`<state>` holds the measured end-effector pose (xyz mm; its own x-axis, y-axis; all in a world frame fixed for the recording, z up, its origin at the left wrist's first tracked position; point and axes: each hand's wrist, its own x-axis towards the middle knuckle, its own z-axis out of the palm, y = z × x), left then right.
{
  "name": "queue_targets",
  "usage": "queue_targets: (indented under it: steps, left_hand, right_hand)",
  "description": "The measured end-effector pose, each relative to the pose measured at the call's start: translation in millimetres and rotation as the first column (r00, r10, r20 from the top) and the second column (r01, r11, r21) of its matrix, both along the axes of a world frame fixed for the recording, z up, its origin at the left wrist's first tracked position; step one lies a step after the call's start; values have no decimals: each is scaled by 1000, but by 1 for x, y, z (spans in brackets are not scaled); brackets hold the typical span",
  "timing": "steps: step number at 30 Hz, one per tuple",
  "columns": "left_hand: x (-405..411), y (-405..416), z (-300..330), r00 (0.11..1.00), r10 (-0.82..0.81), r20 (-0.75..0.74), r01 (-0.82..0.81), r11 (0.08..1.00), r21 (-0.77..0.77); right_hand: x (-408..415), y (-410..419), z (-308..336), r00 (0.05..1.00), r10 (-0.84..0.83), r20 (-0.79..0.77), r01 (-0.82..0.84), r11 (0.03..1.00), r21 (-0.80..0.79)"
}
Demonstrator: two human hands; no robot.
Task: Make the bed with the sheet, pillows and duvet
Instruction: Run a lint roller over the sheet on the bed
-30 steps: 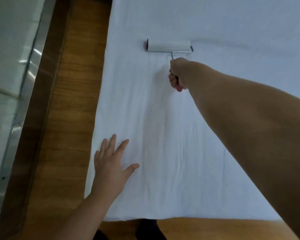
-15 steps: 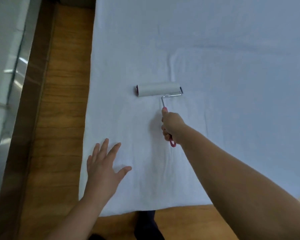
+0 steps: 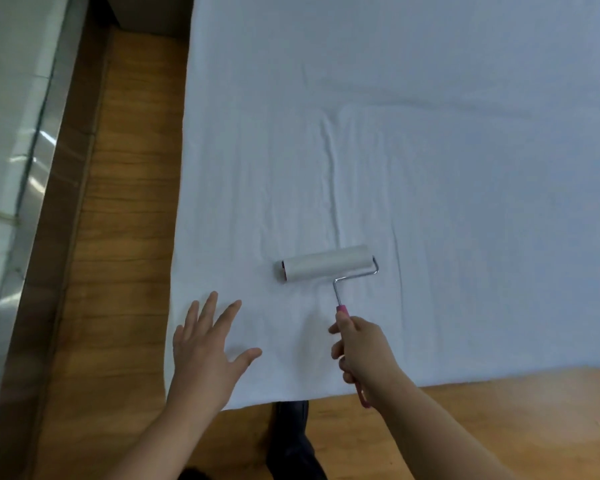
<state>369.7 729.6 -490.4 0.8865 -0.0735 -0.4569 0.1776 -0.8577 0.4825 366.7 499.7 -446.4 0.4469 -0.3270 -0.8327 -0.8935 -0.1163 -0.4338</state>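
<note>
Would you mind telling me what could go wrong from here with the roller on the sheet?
1. The sheet shows a long crease just beyond the roller; rolling over it may press the fold in rather than smooth it.
2. The left hand lies flat near the sheet's corner, close to the roller; a short stroke toward the person might run onto its fingers.
3. The right hand grips the pink handle low, so the roller may tilt and drag the fabric.
</note>
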Motion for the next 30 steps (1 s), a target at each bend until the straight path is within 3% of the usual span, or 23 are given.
queue_targets:
  steps: [3,5,7,10,13,18,20,26,30]
  left_hand:
    - [3,4,5,1000,22,5,-22,1000,-6]
    - [6,7,8,999,30,21,-30,1000,-6]
    - [9,10,9,999,34,32,-34,999,-4]
    - [9,15,8,998,53,35,-52,999,-16]
    - [5,21,3,997,78,19,-78,997,-7]
    - [-4,28,-2,995,100,-3,-100,995,-13]
    - [-4,29,-4,993,115,0,-115,993,-9]
    - [4,26,-3,990,142,24,-141,990,-7]
    - [8,26,0,988,154,33,-154,988,-2]
  right_hand:
    - [5,5,19,959,215,187,-156,945,-288]
    - [5,11,29,928,273,254,-176,921,-349]
    - [4,18,33,933,241,267,-171,950,-261]
    - [-12,33,25,972,188,142,-182,982,-59]
    - [-51,48,-1,958,277,68,-273,960,-62]
    - [-65,65,-31,955,285,-83,-289,956,-50]
    - [-36,67,-37,960,265,-91,-268,963,-18]
    - [116,76,-46,999,-44,-20,47,971,235]
    - [191,78,-44,999,-37,-21,41,966,254]
